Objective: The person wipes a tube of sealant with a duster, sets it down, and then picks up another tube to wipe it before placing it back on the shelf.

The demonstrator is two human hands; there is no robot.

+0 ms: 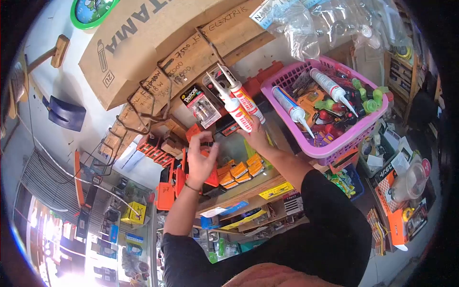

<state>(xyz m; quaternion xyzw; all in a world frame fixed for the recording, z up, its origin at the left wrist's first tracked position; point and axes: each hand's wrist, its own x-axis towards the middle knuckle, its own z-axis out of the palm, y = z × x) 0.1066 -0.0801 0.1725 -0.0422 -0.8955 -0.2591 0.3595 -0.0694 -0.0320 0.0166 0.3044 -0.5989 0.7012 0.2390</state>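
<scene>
My right hand (258, 137) has its fingers wrapped around the lower end of a white and red sealant cartridge (238, 115), which leans with its long nozzle pointing up and away. A second sealant cartridge (246, 101) with a red label stands right behind it. Over the shelf to the left, my left hand (201, 159) is raised with fingers bent and apart, holding nothing. Below it are orange and black cases (178, 179). Small orange boxes (240, 171) lie in rows between my hands. A blister pack labelled Dextone (201, 106) leans behind the left hand.
A pink basket (319, 152) at right carries two more cartridges (291, 107) and many small items. A large cardboard box (129, 52) rests above a wooden board (186, 55) with bent metal hooks. Clear plastic bags (334, 28) hang at upper right. Stocked shelves (253, 222) lie below.
</scene>
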